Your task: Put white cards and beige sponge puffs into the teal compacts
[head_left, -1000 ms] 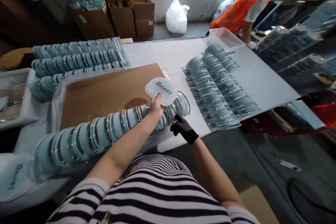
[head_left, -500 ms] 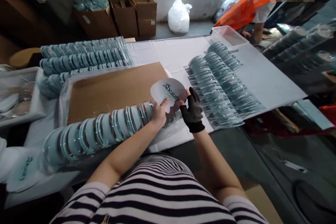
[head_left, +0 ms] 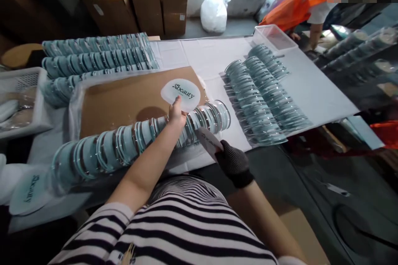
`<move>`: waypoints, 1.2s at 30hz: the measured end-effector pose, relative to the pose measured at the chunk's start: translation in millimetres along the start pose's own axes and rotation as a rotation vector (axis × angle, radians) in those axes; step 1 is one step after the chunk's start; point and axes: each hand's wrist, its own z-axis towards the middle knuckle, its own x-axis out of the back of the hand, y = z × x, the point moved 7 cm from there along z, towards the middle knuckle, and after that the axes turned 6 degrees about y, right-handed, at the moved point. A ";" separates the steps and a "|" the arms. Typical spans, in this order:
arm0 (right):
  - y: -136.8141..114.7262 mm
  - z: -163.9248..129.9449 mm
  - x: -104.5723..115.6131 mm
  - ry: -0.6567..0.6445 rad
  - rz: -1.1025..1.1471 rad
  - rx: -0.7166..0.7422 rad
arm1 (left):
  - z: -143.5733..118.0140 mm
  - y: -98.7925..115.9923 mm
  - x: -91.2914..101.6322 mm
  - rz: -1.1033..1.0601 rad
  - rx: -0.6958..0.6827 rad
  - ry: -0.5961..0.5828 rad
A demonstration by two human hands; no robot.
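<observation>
My bare left hand [head_left: 176, 112] pinches a white rounded card [head_left: 183, 91] printed "beauty", thumb on its face, over the cardboard sheet [head_left: 105, 103]. My right hand [head_left: 234, 161], in a black dotted fingerless glove, grips a second printed card [head_left: 209, 142] tilted nearly edge-on. Its tip lies close to a long row of clear plastic cases [head_left: 124, 147] with pale blue-green inside, running beneath my left forearm. Whether the row and the second card touch, I cannot tell. At the row's left end lies another printed "beauty" card [head_left: 29, 192].
More rows of cases stand at the table's right [head_left: 258, 103] and back left [head_left: 99, 58]. A white basket [head_left: 42, 103] sits at the left; a clear plastic bin [head_left: 273, 37] is at the far edge. Beyond are cardboard boxes [head_left: 144, 12], a white bag [head_left: 214, 10] and a person in orange [head_left: 289, 4].
The cards, held together between both hands before, are now apart. My left hand moved left and forward with one card; my right hand drew back toward my body with another.
</observation>
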 end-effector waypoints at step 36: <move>-25.1 97.1 -5.6 0.275 0.564 -0.018 | -23.4 -2.2 9.4 0.148 -0.277 -0.157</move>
